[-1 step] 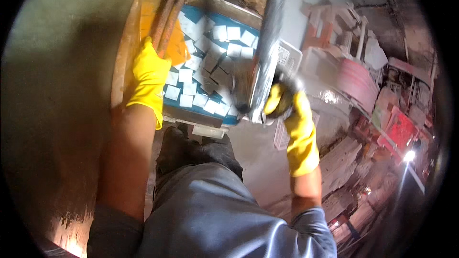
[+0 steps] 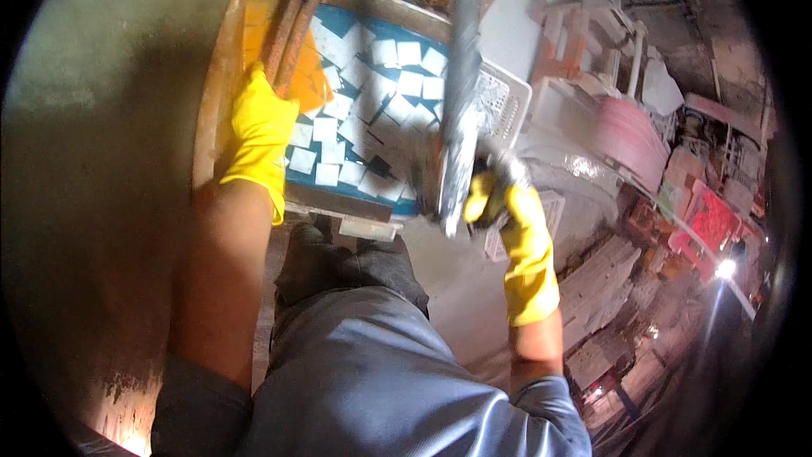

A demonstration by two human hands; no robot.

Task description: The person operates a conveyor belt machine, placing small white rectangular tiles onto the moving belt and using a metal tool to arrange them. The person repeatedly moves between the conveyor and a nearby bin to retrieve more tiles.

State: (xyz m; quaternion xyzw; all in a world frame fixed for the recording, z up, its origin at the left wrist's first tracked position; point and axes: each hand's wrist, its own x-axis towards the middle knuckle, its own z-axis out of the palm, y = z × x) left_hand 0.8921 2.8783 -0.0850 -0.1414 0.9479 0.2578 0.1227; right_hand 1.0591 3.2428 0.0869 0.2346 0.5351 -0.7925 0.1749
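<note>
Long grey metal bar [image 2: 461, 93], blurred, standing near upright, lower end gripped at the right. Rusty brown rods [image 2: 296, 21], paired, slanting up from the left. Small white square tiles [image 2: 355, 131], scattered loose across a blue tray [image 2: 338, 21].

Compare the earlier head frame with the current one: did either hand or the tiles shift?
Nothing visibly changed. The left hand in its yellow glove rests at the rusty bars beside the blue tray of white square tiles, and the right hand grips the long grey bar, as before.
</note>
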